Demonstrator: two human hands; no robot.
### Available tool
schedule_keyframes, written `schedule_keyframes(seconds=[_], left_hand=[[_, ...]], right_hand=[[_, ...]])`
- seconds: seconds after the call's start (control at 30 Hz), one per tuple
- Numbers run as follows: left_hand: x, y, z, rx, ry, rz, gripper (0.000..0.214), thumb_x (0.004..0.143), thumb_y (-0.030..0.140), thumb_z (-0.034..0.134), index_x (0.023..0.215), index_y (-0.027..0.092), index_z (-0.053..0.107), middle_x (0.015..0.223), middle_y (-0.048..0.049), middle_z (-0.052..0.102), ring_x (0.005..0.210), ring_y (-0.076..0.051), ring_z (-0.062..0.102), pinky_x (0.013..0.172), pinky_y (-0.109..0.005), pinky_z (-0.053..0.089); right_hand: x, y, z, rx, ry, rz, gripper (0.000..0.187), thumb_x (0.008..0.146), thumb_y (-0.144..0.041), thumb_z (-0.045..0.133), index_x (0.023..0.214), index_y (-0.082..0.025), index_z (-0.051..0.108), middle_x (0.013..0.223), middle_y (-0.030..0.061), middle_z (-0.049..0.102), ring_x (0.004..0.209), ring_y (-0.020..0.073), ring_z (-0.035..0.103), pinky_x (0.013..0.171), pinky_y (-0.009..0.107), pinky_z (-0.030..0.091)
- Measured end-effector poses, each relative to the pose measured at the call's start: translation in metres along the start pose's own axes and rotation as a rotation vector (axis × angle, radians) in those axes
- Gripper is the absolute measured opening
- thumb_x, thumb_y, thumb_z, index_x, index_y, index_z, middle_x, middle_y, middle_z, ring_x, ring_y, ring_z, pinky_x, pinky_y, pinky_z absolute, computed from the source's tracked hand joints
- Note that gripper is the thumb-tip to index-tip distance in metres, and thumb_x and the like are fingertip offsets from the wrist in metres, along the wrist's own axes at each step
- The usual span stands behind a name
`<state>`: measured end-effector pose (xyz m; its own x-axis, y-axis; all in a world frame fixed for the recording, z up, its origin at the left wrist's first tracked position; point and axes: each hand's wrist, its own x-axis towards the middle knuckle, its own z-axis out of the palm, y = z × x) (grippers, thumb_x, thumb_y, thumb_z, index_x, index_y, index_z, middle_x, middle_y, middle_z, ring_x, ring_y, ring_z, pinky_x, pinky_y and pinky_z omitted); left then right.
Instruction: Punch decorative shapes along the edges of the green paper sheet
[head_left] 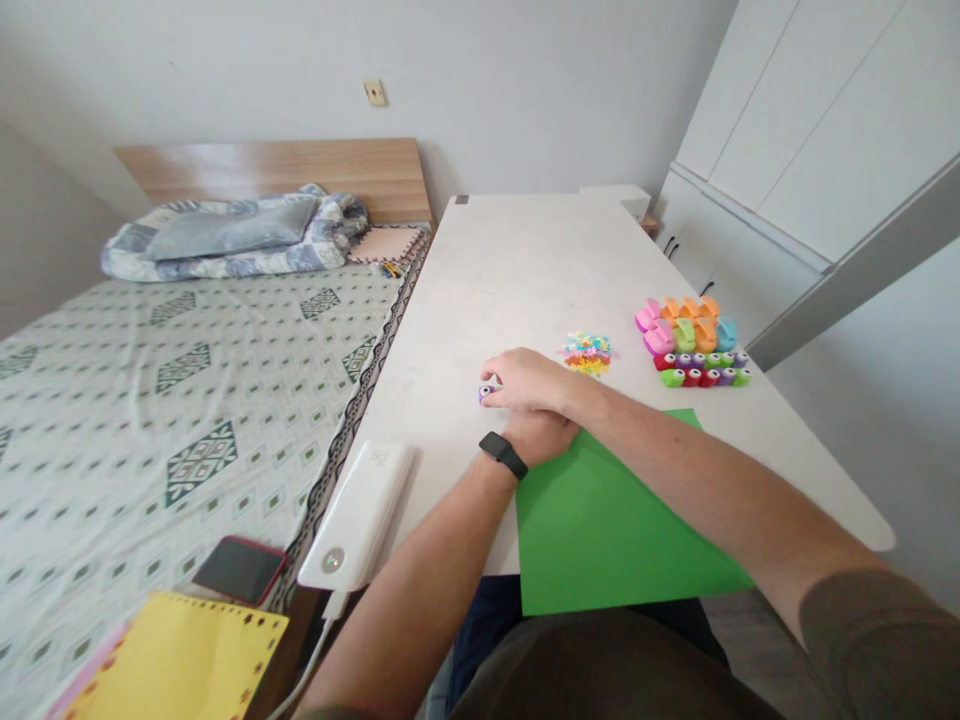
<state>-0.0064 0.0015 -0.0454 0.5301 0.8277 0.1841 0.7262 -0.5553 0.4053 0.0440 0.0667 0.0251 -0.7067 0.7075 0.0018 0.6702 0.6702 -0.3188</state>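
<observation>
My right hand [525,380] reaches across to the left and closes its fingers on a small purple paper punch [486,393] on the white table [525,270]. My left hand [544,435], with a black watch [503,455] on the wrist, lies under the right forearm at the top corner of a green paper sheet [600,520]; its fingers are hidden. A heap of small coloured paper cut-outs [587,353] lies just right of the hands.
A cluster of coloured paper punches [694,345] stands at the right of the table. A white power bank [360,515] lies at the table's left edge. On the bed [187,400] lie a phone [240,570] and yellow punched paper [180,660].
</observation>
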Motion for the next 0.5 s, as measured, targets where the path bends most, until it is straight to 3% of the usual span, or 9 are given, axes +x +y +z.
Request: schedule_keyframes(seconds=[0.13, 0.27, 0.4, 0.5], left_hand=[[0.002, -0.005, 0.007, 0.057, -0.038, 0.057, 0.046, 0.098, 0.022, 0.046, 0.143, 0.018, 0.055, 0.137, -0.0113, 0.064, 0.130, -0.029, 0.058, 0.113, -0.046, 0.043], [0.004, -0.002, -0.002, -0.008, 0.046, 0.022, 0.040, 0.096, 0.024, 0.051, 0.134, 0.015, 0.061, 0.128, -0.0120, 0.069, 0.124, -0.028, 0.061, 0.110, -0.044, 0.046], [0.004, 0.002, -0.017, -0.113, 0.018, 0.026, 0.020, 0.091, 0.027, 0.061, 0.104, 0.016, 0.071, 0.097, -0.0083, 0.075, 0.089, -0.023, 0.069, 0.085, -0.036, 0.055], [0.004, 0.002, -0.023, -0.119, 0.017, 0.038, 0.016, 0.092, 0.028, 0.060, 0.097, 0.019, 0.072, 0.093, -0.0063, 0.073, 0.084, -0.020, 0.068, 0.081, -0.033, 0.053]], right_hand=[[0.010, -0.003, 0.006, -0.035, -0.020, -0.017, 0.019, 0.079, -0.036, 0.076, 0.093, -0.025, 0.080, 0.092, 0.0055, 0.079, 0.086, 0.0237, 0.071, 0.067, 0.030, 0.044], [0.001, 0.001, -0.008, 0.026, 0.077, -0.007, 0.014, 0.083, -0.031, 0.072, 0.092, -0.023, 0.079, 0.090, 0.0047, 0.079, 0.082, 0.0211, 0.070, 0.068, 0.029, 0.044], [-0.032, 0.021, -0.038, 0.223, 0.282, 0.091, 0.020, 0.088, -0.037, 0.067, 0.098, -0.022, 0.075, 0.094, 0.0046, 0.078, 0.082, 0.0196, 0.069, 0.072, 0.029, 0.049], [-0.070, 0.047, -0.053, 0.358, 0.322, 0.160, 0.020, 0.088, -0.037, 0.068, 0.100, -0.022, 0.072, 0.098, 0.0052, 0.077, 0.084, 0.0197, 0.069, 0.075, 0.032, 0.052]])
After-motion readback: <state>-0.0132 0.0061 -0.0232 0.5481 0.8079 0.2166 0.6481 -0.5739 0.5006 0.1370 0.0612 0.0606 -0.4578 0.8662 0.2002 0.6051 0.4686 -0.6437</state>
